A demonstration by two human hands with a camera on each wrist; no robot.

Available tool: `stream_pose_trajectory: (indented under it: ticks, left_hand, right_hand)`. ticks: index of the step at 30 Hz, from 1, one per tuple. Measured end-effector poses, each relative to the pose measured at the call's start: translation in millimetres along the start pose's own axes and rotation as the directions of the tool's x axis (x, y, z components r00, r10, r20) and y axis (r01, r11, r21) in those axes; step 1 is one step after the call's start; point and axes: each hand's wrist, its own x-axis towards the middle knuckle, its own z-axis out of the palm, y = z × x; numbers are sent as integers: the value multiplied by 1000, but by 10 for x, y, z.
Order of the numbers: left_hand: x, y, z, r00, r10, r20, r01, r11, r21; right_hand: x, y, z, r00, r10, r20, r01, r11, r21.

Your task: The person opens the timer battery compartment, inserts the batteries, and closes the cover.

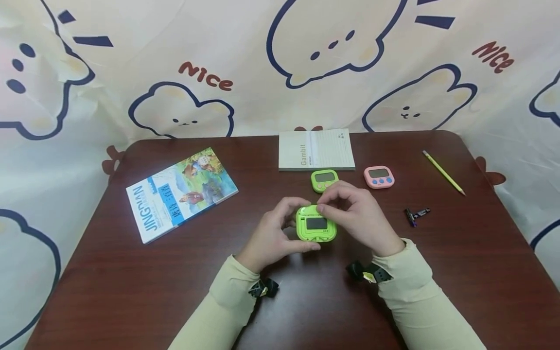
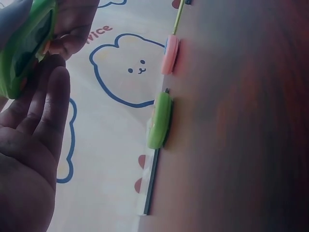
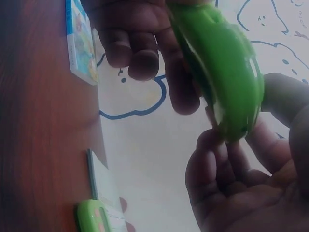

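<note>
Above the middle of the table, both hands hold a green digital timer (image 1: 316, 223), its side with a dark rectangular panel turned up in the head view. My left hand (image 1: 280, 231) grips it from the left, thumb along the lower edge and fingers at the upper left. With thumb and index finger, my right hand (image 1: 360, 216) pinches its upper right edge. The right wrist view shows the timer's glossy green casing (image 3: 231, 72) edge-on between the fingers of both hands. Just beyond the right fingers lies a second green timer (image 1: 324, 181), partly covered by them in the head view.
A pink timer (image 1: 378, 177) lies right of the second green one, and a notebook (image 1: 317, 150) behind them. On the left is a book (image 1: 181, 194). A yellow-green pencil (image 1: 444, 172) and a small dark jointed object (image 1: 416, 216) lie on the right.
</note>
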Motion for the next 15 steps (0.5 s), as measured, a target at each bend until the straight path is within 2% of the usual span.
stream_pose_trajectory:
  ticks: [7,15]
  left_hand:
    - [-4,-41,13,1000,4,0,-4,1000,-7]
    - [4,-35,20,1000,1,11,-1,1000,0]
  right_hand:
    - [8,5,14,998,56,-1,-56,998,10]
    - [-3,7,-11,999,23,-44,-23,1000,13]
